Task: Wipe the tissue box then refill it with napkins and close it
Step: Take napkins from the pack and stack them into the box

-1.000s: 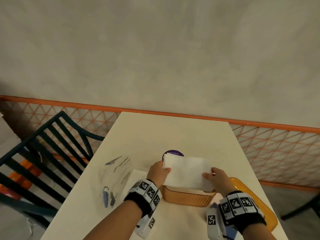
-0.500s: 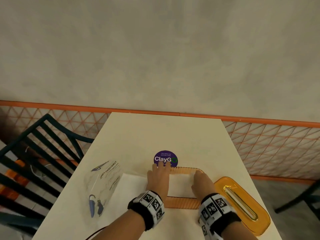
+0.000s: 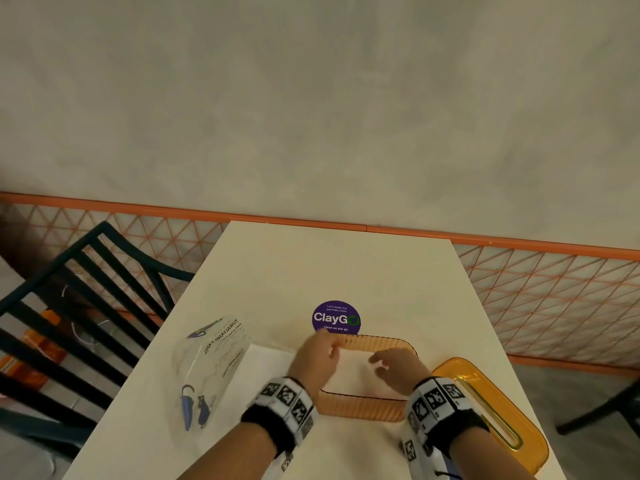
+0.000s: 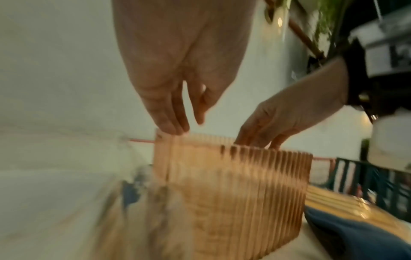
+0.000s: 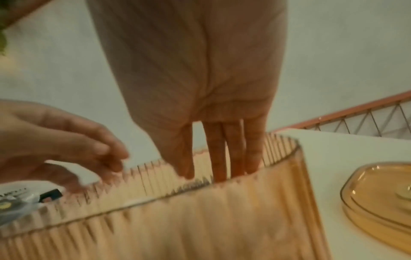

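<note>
The orange ribbed tissue box (image 3: 363, 408) stands open near the table's front edge, with white napkins (image 3: 353, 379) lying inside it. My left hand (image 3: 323, 344) hovers at the box's far left corner, fingers relaxed and holding nothing; its fingertips (image 4: 175, 127) are at the rim of the box (image 4: 233, 184). My right hand (image 3: 384, 363) reaches into the box's right half. Its straight fingers (image 5: 222, 158) point down inside the box (image 5: 200, 219), and what they touch is hidden. The orange lid (image 3: 491, 410) with its slot lies on the table to the right.
A clear plastic napkin wrapper (image 3: 211, 368) lies left of the box, beside a white sheet (image 3: 270, 358). A purple round sticker (image 3: 336, 317) sits just behind the box. A blue cloth (image 4: 355, 237) lies near the lid. A dark slatted chair (image 3: 69, 323) stands at the left.
The napkin stack, held above the box by both hands a second ago, now lies inside it. Both hands have let go, and the left hand has risen to the rim.
</note>
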A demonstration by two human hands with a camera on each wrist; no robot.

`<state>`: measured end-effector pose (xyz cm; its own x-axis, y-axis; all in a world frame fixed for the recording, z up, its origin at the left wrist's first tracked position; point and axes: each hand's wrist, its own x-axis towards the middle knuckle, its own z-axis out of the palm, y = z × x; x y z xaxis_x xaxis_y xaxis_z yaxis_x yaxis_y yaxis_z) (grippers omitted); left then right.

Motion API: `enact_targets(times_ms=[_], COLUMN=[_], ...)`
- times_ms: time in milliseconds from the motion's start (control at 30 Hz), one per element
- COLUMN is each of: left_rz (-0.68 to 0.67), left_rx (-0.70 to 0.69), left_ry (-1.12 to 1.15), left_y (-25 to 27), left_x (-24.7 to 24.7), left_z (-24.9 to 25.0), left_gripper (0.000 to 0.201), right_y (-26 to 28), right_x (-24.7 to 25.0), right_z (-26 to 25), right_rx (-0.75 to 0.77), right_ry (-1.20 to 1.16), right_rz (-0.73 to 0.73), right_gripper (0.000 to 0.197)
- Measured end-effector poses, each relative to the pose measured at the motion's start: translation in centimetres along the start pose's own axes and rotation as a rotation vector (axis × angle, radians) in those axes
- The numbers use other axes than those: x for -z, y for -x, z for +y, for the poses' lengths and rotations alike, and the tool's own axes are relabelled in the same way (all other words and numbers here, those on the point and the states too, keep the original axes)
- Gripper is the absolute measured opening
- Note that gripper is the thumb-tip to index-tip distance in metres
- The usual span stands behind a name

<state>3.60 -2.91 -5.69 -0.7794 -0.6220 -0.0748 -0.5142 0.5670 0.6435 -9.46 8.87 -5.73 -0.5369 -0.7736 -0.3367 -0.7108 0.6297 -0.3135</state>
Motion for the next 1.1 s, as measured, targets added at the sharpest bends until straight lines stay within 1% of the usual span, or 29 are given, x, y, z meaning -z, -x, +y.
enact_targets(times_ms=[33, 67, 100, 133, 167, 200, 233, 267, 300, 333, 467, 567, 700, 867, 1000, 1067, 1100], left_rz=[0.137, 0.250, 0.325, 0.332, 0.273, 0.166, 0.058, -0.013, -0.043, -0.040, 0.072, 0.150, 0.188, 0.168, 0.150, 0.101, 0.078], left_rx=[0.016, 0.067, 0.162, 0.306, 0.472, 0.618, 0.710, 0.753, 0.760, 0.750, 0.673, 0.581, 0.525, 0.513, 0.496, 0.470, 0.443], left_ry=[0.016, -0.004, -0.042, -0.089, -0.151, -0.212, -0.252, -0.274, -0.291, -0.306, -0.407, -0.493, -0.447, -0.459, -0.498, -0.432, -0.338], left_y=[0.6, 1.2, 1.9, 2.6, 3.3, 4.0, 4.5, 5.0, 5.3, 5.5, 6.1, 6.4, 6.5, 6.4, 6.6, 6.5, 6.4], left_x=[1.1, 2.2, 3.2, 3.9, 4.4, 4.6, 4.6, 4.3, 3.9, 3.6, 3.0, 2.5, 2.2, 2.3, 2.6, 2.8, 2.8], left_z=[-1.1, -2.5, -4.1, -5.8, -7.2, -8.1, -8.8, -9.3, -9.7, -9.9, -9.7, -9.3, -9.2, -9.3, -9.0, -8.9, -8.9], left_gripper=[0.023, 0.022, 0.022, 0.025, 0.031, 0.040, 0.048, 0.054, 0.058, 0.059, 0.053, 0.051, 0.049, 0.046, 0.037, 0.029, 0.022], right_y=[0.3, 0.8, 1.2, 1.7, 2.1, 2.3, 2.4, 2.4, 2.3, 2.3, 2.3, 2.5, 2.7, 2.9, 3.0, 2.9, 2.9], right_x=[0.2, 0.4, 0.5, 0.5, 0.4, 0.2, -0.1, -0.4, -0.8, -1.3, -2.3, -2.2, -2.2, -2.4, -2.4, -2.5, -2.5], right_z=[0.5, 1.0, 1.5, 2.0, 2.4, 2.7, 2.9, 3.0, 2.8, 2.7, 2.1, 2.0, 1.9, 1.9, 1.8, 1.9, 1.8], right_rx=[0.004, 0.000, -0.025, -0.066, -0.121, -0.172, -0.219, -0.249, -0.263, -0.268, -0.294, -0.297, -0.292, -0.289, -0.283, -0.278, -0.278], right_ry=[-0.026, -0.033, -0.047, -0.073, -0.103, -0.128, -0.147, -0.160, -0.167, -0.174, -0.214, -0.205, -0.173, -0.108, -0.056, -0.022, 0.002], right_rz=[0.122, 0.247, 0.347, 0.409, 0.418, 0.391, 0.341, 0.289, 0.250, 0.229, 0.239, 0.259, 0.282, 0.306, 0.324, 0.326, 0.318], right_gripper=[0.032, 0.031, 0.032, 0.036, 0.041, 0.046, 0.051, 0.053, 0.055, 0.056, 0.058, 0.058, 0.059, 0.059, 0.057, 0.057, 0.057])
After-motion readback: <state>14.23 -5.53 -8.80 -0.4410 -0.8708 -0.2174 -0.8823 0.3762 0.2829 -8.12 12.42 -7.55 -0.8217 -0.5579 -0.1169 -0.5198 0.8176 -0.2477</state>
